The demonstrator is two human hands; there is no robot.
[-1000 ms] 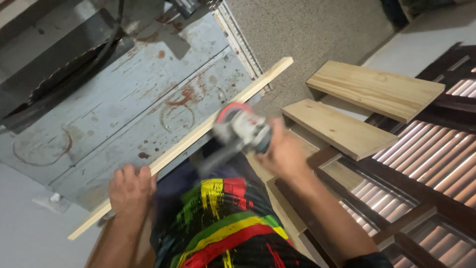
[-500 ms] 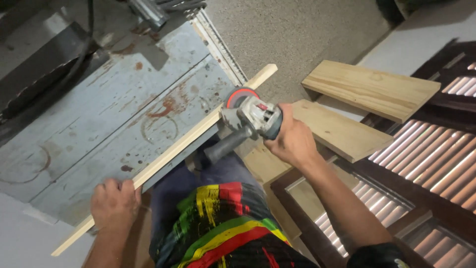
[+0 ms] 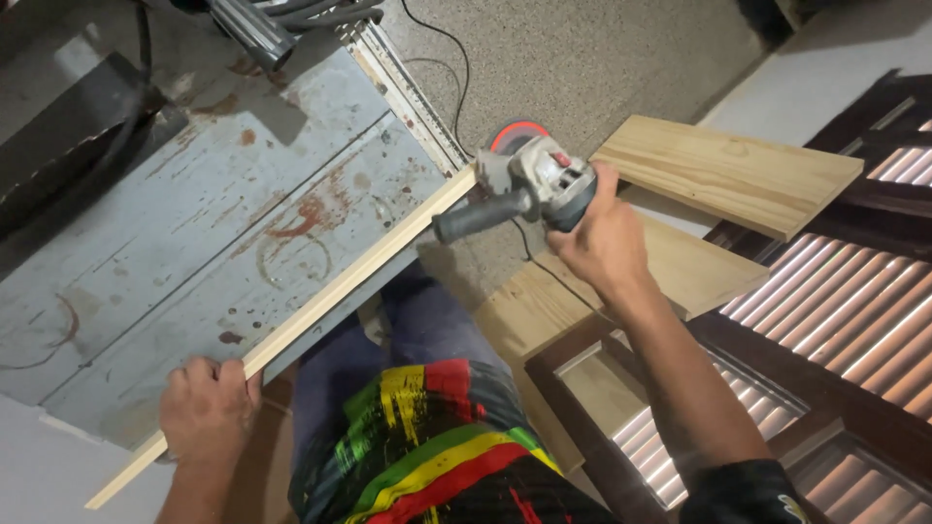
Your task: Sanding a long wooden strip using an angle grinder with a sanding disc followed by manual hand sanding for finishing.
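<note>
A long thin pale wooden strip (image 3: 335, 291) lies along the near edge of a worn blue-grey metal table (image 3: 194, 213). My left hand (image 3: 207, 403) presses down on the strip near its lower left end. My right hand (image 3: 604, 238) grips a grey angle grinder (image 3: 524, 184) with a red disc guard and a black side handle. The grinder's disc sits at the strip's far right end, past the table corner.
Pale wooden boards (image 3: 728, 170) lie stacked on the floor to the right, next to dark brown louvred shutters (image 3: 854, 320). A black cable (image 3: 456, 58) runs over the speckled floor. Hoses and a metal tube (image 3: 248, 29) sit at the table's far edge.
My right hand has run the grinder rightward along the strip, from its middle to its far end. My left hand has slid lower and leftward in the view while holding the strip.
</note>
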